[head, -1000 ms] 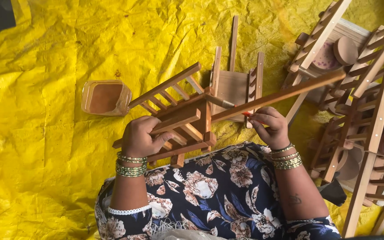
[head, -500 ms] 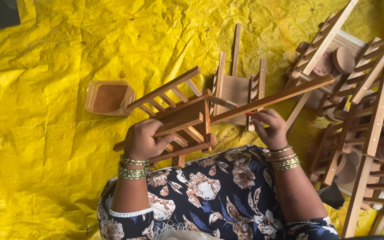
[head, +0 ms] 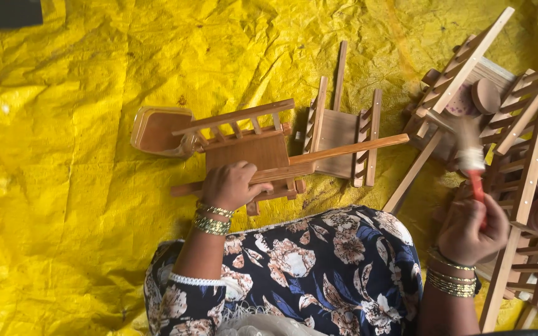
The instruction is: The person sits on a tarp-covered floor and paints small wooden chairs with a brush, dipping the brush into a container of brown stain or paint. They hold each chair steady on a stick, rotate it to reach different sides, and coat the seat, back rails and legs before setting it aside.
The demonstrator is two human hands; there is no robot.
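- Left hand (head: 235, 185): grip wrapped over the lower rail of the small wooden cart (head: 253, 152), apparently pinning it flat on the yellow sheet (head: 63, 186) to keep it steady.
- The cart lies in front of the person's lap, its long shaft (head: 344, 150) reaching right across a second, unheld cart frame (head: 340, 130).
- Right hand (head: 468, 230): grip closed round the red handle of a brush (head: 471, 165), bristles up, raised over the stacked carts (head: 518, 124) at right, well apart from the held cart.
- A shallow square dish (head: 157, 129) of brown liquid sits just beside the cart's left end, within reach, probably for dipping.
- Brush bristles are blurred; the stack is cut off at the right edge; the fingertips under the rail are hidden.
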